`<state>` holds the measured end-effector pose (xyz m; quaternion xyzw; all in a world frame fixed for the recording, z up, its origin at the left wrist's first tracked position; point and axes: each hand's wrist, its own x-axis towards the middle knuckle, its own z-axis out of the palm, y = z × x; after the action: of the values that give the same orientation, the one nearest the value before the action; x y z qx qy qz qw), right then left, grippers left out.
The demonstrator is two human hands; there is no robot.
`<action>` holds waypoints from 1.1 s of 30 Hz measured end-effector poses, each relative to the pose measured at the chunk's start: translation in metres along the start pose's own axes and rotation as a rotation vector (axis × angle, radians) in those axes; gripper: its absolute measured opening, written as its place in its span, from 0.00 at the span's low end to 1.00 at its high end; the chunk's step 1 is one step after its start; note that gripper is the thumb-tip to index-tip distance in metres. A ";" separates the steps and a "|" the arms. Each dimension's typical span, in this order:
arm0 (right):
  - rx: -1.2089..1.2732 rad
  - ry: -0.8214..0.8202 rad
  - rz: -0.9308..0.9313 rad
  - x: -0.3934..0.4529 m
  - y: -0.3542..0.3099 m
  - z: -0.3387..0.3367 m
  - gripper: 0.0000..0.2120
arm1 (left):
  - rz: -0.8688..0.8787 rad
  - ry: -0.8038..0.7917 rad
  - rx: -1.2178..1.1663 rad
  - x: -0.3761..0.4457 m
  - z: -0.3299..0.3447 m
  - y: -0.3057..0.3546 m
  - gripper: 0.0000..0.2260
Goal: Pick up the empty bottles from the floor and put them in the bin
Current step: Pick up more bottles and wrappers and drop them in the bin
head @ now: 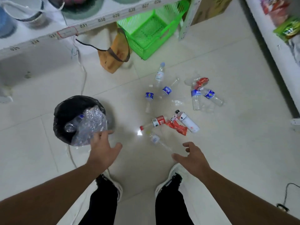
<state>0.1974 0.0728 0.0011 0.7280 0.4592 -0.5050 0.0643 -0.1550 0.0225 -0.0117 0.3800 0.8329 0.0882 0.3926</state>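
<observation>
Your left hand [103,143] hangs spread and empty beside the bin [65,111]; your right hand [193,157], open, empty, should close on the clear bottle [158,141] just ahead.

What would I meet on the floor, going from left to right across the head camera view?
Bin → orange bag → red-capped bottle → white spray can → blue-label bottle by the right shelf.

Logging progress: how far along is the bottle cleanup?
Early. Done: the black-lined bin already holds crushed clear plastic. In hand: nothing; left hand and right hand are both open, the right nearest a clear bottle. Left: about ten bottles, including a red-label bottle and a white bottle.
</observation>
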 end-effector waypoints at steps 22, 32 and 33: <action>-0.005 -0.038 0.087 0.077 0.089 0.059 0.47 | 0.248 -0.278 0.402 0.083 0.168 0.092 0.31; -0.379 0.136 -0.092 0.279 0.142 0.210 0.34 | 0.435 -0.299 0.556 0.268 0.335 0.027 0.36; -0.411 0.141 -0.099 0.288 0.146 0.217 0.31 | 0.440 -0.298 0.572 0.276 0.345 0.020 0.37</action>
<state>0.1772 0.0426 -0.3867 0.7099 0.5908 -0.3510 0.1542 -0.0062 0.1776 -0.3981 0.6523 0.6562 -0.1218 0.3593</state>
